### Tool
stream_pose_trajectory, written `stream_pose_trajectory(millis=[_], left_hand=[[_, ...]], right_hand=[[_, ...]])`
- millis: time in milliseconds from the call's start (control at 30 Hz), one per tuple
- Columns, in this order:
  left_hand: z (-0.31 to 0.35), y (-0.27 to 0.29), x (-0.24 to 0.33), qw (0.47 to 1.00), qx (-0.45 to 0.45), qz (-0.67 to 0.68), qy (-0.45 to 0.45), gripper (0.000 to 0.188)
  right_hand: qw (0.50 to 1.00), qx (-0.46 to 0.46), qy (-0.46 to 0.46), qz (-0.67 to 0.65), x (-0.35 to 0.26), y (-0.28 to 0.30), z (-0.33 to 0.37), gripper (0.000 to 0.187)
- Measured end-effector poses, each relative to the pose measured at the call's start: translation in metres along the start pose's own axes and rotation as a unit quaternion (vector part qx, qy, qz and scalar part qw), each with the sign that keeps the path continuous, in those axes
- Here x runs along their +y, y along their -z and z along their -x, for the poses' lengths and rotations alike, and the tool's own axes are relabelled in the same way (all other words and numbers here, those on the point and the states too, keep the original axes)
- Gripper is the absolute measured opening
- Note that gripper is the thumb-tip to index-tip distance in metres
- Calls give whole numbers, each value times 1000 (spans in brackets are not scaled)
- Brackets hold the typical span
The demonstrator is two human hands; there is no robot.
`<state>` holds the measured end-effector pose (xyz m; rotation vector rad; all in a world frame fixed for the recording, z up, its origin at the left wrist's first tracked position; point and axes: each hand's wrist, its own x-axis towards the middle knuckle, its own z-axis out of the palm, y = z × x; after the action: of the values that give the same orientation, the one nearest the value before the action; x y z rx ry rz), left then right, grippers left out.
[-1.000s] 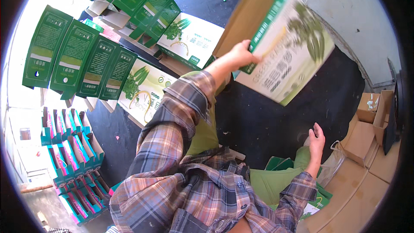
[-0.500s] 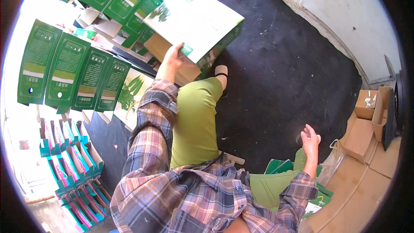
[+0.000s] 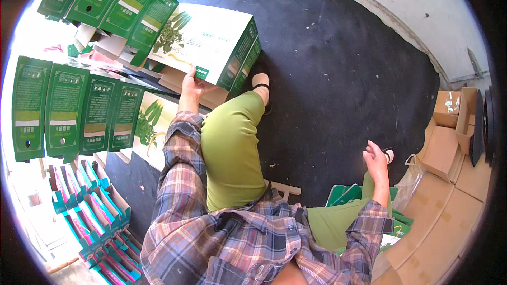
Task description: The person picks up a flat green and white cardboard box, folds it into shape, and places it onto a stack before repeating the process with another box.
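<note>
A white printed carton [image 3: 211, 37] with green side panels and a leafy vegetable picture lies ahead of me to the left. My left hand [image 3: 193, 88] grips its near edge, the thumb up by the small green label and the other fingers partly hidden beneath. Part of a brown cardboard flap shows below that edge. The carton's left end meets a row of hanging green box flaps [image 3: 113, 8]. Over my right leg, my right hand [image 3: 376, 162] is held with its fingers loosely bent and apart, nothing in it.
More green flaps [image 3: 66, 108] stand out from cartons at the left. Below them are teal trays [image 3: 90, 206] with pink inside. Black sheeting [image 3: 327, 84] covers the floor. Brown cardboard boxes [image 3: 438, 158] line the right side, and green packaging [image 3: 343, 194] lies by my right leg.
My left hand has moved the carton left and slightly nearer, swinging it round against the green flaps. My right hand remains empty over the leg. The whole view has shifted a little.
</note>
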<state>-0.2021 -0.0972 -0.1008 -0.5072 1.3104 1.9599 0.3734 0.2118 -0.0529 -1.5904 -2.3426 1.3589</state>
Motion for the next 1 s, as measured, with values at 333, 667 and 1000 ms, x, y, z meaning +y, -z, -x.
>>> stream_pose_trajectory(millis=[333,667,1000], left_hand=[[-11,9,-2,998,55,-37,-8,58],[-3,103,130,819,125,-452,-331,71],[269,-224,-70,565,-373,-595,-434,43]], right_hand=[[1000,20,-1,-5,-10,0,7,49],[990,15,139,-4,-38,-16,-3,47],[986,110,126,4,-23,16,32,41]])
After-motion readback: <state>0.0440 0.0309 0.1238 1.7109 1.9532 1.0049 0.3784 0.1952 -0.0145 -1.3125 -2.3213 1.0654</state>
